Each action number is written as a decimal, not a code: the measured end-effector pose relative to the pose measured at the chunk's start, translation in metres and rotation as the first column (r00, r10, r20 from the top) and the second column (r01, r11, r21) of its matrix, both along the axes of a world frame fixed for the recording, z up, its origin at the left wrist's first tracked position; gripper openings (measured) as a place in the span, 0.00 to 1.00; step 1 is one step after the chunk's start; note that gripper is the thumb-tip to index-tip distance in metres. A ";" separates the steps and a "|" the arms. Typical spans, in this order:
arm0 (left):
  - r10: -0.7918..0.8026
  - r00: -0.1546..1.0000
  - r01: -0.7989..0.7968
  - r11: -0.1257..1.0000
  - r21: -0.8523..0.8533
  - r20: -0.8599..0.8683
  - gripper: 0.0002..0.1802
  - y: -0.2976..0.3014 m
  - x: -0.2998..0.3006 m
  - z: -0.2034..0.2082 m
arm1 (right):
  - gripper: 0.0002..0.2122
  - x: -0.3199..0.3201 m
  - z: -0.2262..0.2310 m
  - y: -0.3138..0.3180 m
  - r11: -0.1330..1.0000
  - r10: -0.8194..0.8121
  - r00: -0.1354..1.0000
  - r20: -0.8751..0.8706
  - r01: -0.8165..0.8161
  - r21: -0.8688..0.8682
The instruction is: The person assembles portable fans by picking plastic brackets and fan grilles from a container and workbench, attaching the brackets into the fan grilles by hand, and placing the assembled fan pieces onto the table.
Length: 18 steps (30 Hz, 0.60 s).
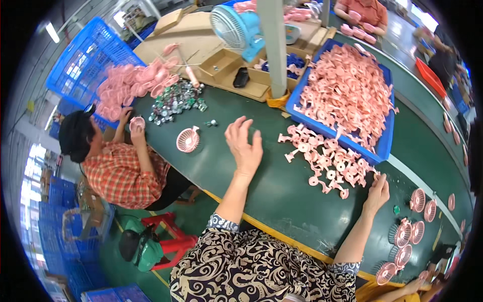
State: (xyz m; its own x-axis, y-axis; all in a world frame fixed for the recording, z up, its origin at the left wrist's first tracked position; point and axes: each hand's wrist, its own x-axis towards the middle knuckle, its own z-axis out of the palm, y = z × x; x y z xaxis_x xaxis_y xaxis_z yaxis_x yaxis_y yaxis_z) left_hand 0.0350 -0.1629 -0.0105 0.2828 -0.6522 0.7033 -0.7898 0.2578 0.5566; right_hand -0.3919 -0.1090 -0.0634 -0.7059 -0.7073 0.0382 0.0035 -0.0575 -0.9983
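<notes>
My left hand (244,147) hovers over the green table (261,191) with its fingers spread and nothing in it. A pink round fan grille (187,139) lies a short way to its left. My right hand (377,194) rests on the table at the near edge of a loose heap of pink plastic fan parts (327,161), fingertips touching the nearest pieces. Whether it grips one I cannot tell. Behind the heap stands a blue tray (383,146) piled with more pink parts.
A person in a checked shirt (121,173) sits at the left holding a pink part, beside a pile of pink grilles (131,83) and small metal pieces (176,100). A blue desk fan (236,27), a grey post (274,48), cardboard boxes and pink grilles (415,221) at right.
</notes>
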 end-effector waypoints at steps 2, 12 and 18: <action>0.143 0.979 -0.144 0.990 -0.003 0.142 0.22 0.008 0.039 -0.003 | 0.17 0.003 0.000 -0.002 1.000 0.000 1.000 -0.001 0.000 -0.009; 0.477 0.762 -0.564 0.821 0.087 0.438 0.28 0.023 0.268 -0.058 | 0.13 0.010 0.026 0.012 0.981 0.185 0.970 0.160 -0.191 0.020; -0.083 0.996 0.082 0.831 0.550 -0.024 0.14 0.054 0.187 -0.048 | 0.09 0.022 0.033 0.060 0.968 0.214 0.948 0.237 -0.238 0.077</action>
State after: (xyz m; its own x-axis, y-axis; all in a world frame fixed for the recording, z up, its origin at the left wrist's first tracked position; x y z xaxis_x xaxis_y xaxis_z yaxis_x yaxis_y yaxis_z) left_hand 0.2217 -0.1086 -0.0585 0.2102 -0.9521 0.2220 -0.7800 -0.0264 0.6252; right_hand -0.3703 -0.0491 -0.0304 -0.5085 -0.8411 -0.1844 0.2292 0.0741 -0.9705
